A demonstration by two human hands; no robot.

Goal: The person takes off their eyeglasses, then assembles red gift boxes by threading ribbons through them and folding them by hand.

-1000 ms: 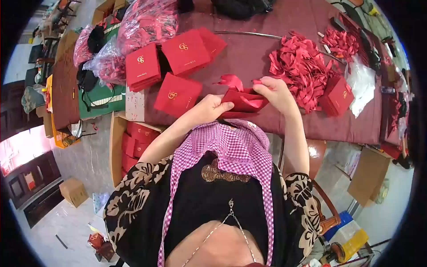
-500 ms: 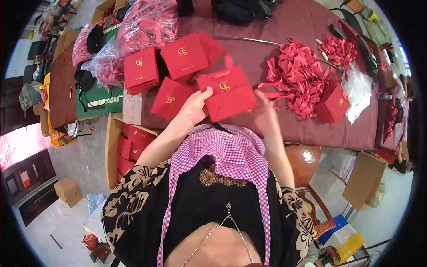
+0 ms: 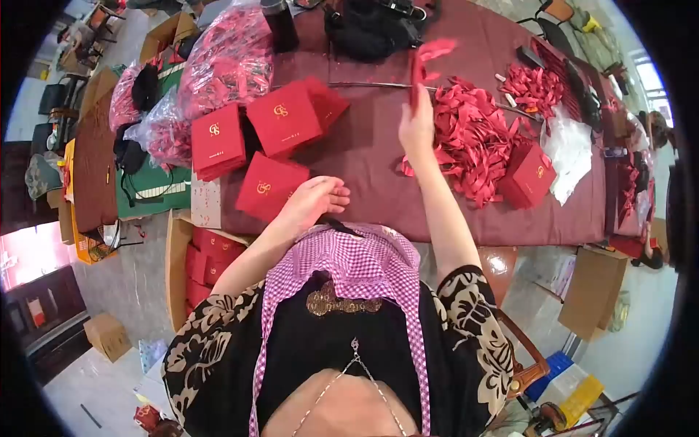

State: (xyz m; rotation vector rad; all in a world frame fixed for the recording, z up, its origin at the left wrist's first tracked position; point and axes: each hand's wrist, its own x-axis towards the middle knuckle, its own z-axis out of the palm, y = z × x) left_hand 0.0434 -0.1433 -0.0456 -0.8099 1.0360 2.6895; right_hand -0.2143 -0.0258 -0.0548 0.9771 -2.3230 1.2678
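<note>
My right hand (image 3: 417, 135) is raised over the far middle of the table, its fingers closed on a small red paper gift bag (image 3: 416, 76). That bag is turned nearly edge-on, and its red ribbon (image 3: 438, 49) flares out blurred at the top. My left hand (image 3: 317, 202) is near the front edge, fingers loosely bent and holding nothing. Beside it lies a red bag (image 3: 266, 186) with a gold monogram. More such bags sit in a left stack (image 3: 218, 142) and a middle stack (image 3: 285, 120). Right of my right arm is a heap of red ribbons (image 3: 473, 138).
Another red bag (image 3: 526, 175) leans by the ribbon heap, near a white plastic bag (image 3: 571, 156). Clear sacks of red material (image 3: 226, 62), a dark tumbler (image 3: 280, 25) and a black bag (image 3: 375, 29) stand farther back. An open carton (image 3: 178, 269) holds red bags below.
My right hand has taken the red gift bag from my left hand's grip and carried it up and away across the table. My left hand has let go and dropped slightly.
</note>
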